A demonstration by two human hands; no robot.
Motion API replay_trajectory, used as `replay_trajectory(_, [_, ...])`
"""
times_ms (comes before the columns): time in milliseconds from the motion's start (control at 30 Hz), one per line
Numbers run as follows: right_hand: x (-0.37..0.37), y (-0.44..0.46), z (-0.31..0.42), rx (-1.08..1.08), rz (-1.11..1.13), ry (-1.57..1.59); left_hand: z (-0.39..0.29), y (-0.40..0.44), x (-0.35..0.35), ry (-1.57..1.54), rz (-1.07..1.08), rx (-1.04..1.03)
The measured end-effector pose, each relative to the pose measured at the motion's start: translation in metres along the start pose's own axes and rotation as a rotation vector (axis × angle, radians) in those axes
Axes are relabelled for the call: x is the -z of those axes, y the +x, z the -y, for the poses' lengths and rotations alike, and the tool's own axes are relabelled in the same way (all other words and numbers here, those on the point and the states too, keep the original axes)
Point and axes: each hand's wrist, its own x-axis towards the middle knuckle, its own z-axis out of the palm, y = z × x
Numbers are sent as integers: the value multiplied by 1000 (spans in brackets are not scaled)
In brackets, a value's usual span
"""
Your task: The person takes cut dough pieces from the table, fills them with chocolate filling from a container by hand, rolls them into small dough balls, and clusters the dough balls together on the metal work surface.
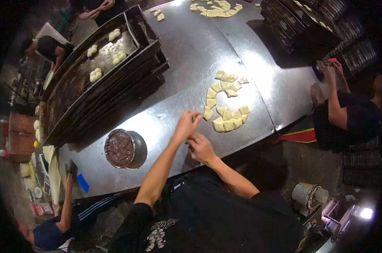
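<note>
My left hand [186, 125] is above the steel table, its fingers bent and pinched together just left of a dough piece [208, 113]. Close below it, my right hand [202, 149] has curled fingers pointing toward the left one. Whatever lies in either set of fingers, if anything, is hidden or too small to make out. Flat, pale yellow dough pieces [227, 123] lie in curved rows just beyond my hands. Left of my forearm stands a round bowl [134, 147] of dark brown filling [119, 148].
Stacked baking trays [111, 69] rise at the left, with clustered dough balls [95, 75] on top. Another tray stack [288, 25] stands at the far right. More dough pieces [220, 9] lie at the far end. Co-workers stand around the table; one holds a scraper [72, 168] near a blue object [83, 183].
</note>
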Motion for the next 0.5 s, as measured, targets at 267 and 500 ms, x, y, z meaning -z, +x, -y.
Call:
replay_trajectory(267, [126, -11, -40, -458, -211, -270, -63, -39, -89, 214, -194, -39])
replay_trajectory(500, [124, 31, -83, -357, 6, -324, -53, -40, -89, 338, -188, -289])
